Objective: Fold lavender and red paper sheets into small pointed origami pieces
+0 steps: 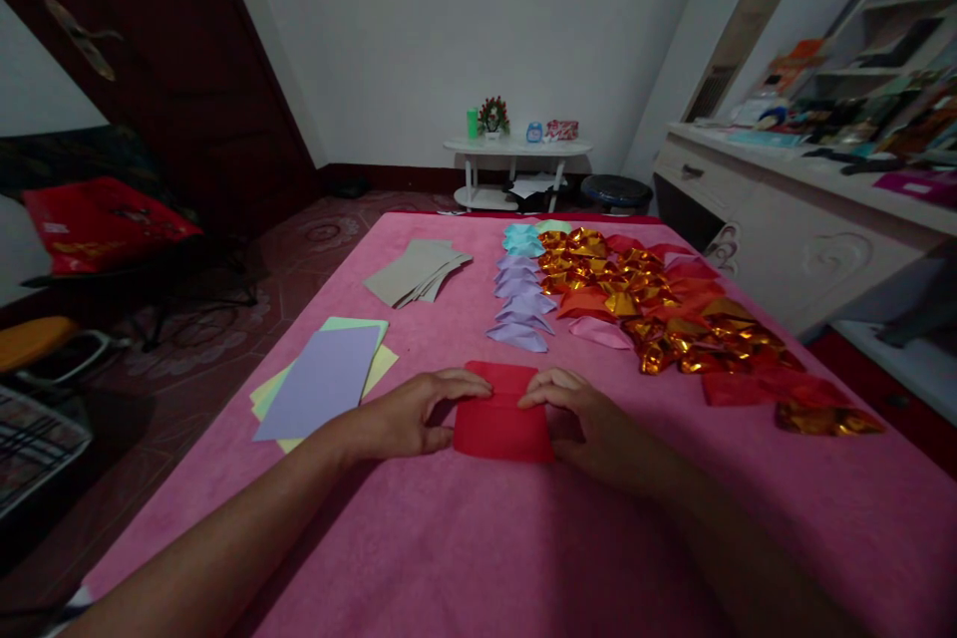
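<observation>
A sheet of red paper with creases across it lies on the pink-covered table between my hands. My left hand is closed on the paper's left side, fingertips on its upper part and thumb by the lower left edge. At the other side, my right hand curls its fingertips onto the paper near a crease, its thumb partly hidden by the lower right edge. Left of my left hand is a stack of coloured paper, purple on top, with green and yellow sheets showing beneath.
Farther back lie grey-beige sheets. Folded purple papers form a column, beside many shiny gold folded pieces and red ones on the right. Beyond the pink tablecloth stand a white side table and a cabinet.
</observation>
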`<action>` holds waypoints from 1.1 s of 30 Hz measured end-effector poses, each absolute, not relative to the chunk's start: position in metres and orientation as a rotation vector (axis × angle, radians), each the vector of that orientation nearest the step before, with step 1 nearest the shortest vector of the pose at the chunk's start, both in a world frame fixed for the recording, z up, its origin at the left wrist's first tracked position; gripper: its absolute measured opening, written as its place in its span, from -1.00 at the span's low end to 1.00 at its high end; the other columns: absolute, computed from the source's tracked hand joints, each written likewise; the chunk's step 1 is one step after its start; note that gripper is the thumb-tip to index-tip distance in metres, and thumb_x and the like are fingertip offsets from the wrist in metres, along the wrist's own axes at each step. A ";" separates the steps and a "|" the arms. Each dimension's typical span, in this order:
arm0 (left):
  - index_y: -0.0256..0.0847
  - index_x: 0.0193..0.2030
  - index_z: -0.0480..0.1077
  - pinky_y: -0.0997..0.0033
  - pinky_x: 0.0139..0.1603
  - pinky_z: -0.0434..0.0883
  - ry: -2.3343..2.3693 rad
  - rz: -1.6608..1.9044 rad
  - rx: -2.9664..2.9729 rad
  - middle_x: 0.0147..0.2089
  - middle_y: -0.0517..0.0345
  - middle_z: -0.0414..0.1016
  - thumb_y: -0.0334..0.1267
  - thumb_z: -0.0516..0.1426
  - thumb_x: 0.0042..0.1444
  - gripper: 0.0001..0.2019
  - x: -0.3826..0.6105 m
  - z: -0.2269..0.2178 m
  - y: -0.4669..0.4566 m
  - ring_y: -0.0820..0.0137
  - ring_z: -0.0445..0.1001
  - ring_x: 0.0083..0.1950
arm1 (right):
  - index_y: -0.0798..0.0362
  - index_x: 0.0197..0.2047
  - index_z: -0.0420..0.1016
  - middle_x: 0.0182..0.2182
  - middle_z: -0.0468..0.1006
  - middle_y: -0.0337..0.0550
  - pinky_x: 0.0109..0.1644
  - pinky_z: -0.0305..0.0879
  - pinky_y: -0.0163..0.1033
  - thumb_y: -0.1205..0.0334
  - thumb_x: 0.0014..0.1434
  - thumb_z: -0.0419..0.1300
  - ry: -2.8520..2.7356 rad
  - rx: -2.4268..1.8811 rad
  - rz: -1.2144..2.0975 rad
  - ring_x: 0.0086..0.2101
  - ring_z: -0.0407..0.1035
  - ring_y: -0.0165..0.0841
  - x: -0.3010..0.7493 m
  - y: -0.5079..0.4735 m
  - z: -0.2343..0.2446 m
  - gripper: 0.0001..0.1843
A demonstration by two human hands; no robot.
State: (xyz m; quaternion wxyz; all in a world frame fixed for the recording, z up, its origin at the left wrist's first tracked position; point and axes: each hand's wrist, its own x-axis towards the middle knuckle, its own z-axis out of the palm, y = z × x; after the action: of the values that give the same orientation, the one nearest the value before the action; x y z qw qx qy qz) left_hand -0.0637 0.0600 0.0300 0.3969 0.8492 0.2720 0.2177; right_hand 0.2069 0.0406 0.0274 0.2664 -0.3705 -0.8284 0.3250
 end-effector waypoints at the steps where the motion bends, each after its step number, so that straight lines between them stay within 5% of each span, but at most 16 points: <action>1: -0.13 0.16 0.34 0.21 0.18 0.28 0.699 0.564 2.148 0.13 -0.06 0.40 -0.49 0.17 -0.09 -0.41 -0.063 0.030 0.060 0.23 0.37 0.12 | -0.04 -0.12 0.50 -0.13 0.45 -0.13 0.02 0.27 -0.12 0.49 -0.05 0.17 -2.199 -1.013 0.907 -0.08 0.33 -0.26 0.206 0.041 0.025 -0.59; 5: -0.17 0.01 0.47 0.28 0.09 0.33 0.781 0.631 2.069 0.01 -0.07 0.47 -0.28 0.22 0.00 -0.63 -0.056 0.028 0.060 0.25 0.42 0.02 | -0.01 -0.34 0.57 -0.14 0.44 -0.11 -0.05 0.30 -0.16 0.32 0.02 0.25 -2.048 -1.118 0.988 -0.10 0.34 -0.25 0.202 0.040 0.018 -0.90; 9: -0.21 -0.21 0.56 0.37 -0.06 0.37 0.822 0.654 1.958 -0.10 -0.06 0.50 -0.16 0.17 0.09 -0.78 -0.049 0.027 0.060 0.30 0.45 -0.10 | 0.03 -0.46 0.53 -0.20 0.47 -0.12 -0.07 0.28 -0.18 0.25 0.10 0.19 -1.968 -1.182 0.964 -0.17 0.37 -0.28 0.199 0.039 0.016 -0.86; 14: -0.29 -0.45 0.51 0.49 -0.38 0.28 0.915 0.753 1.752 -0.31 0.03 0.46 -0.10 0.07 0.17 -0.66 -0.043 0.021 0.060 0.41 0.38 -0.35 | 0.04 -0.54 0.43 -0.31 0.49 -0.15 -0.13 0.27 -0.23 0.30 0.14 0.12 -1.911 -1.230 0.867 -0.24 0.38 -0.31 0.194 0.041 0.011 -0.77; 21: -0.30 -0.63 0.31 0.52 -0.51 0.08 1.042 0.781 1.686 -0.52 0.19 0.28 -0.10 0.09 0.14 -0.60 -0.040 0.016 0.062 0.52 0.19 -0.52 | 0.04 -0.53 0.38 -0.43 0.47 -0.19 -0.28 0.25 -0.27 0.30 0.08 0.12 -1.857 -1.344 0.792 -0.40 0.36 -0.35 0.192 0.046 0.010 -0.83; 25: -0.28 -0.72 0.17 0.52 -0.50 0.10 1.095 0.822 1.719 -0.51 0.16 0.35 -0.19 0.09 0.13 -0.57 -0.038 0.015 0.063 0.53 0.21 -0.51 | 0.03 -0.58 0.32 -0.45 0.46 -0.19 -0.26 0.24 -0.26 0.31 0.10 0.09 -1.868 -1.351 0.765 -0.39 0.35 -0.35 0.188 0.046 0.011 -0.78; 33: -0.27 -0.67 0.29 0.52 -0.45 0.26 1.246 0.837 1.700 -0.35 0.04 0.55 -0.31 0.19 -0.05 -0.75 -0.038 0.003 0.066 0.45 0.42 -0.43 | 0.02 -0.60 0.28 -0.46 0.44 -0.20 -0.30 0.22 -0.27 0.34 0.06 0.14 -1.892 -1.443 0.667 -0.42 0.32 -0.36 0.184 0.045 0.009 -0.77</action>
State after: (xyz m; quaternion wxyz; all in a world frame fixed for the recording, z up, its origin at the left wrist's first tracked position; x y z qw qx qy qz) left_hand -0.0379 0.0658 0.0034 0.4232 0.6792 0.4977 0.3346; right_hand 0.1836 0.0447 0.0088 0.3289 -0.5514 -0.7231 0.2547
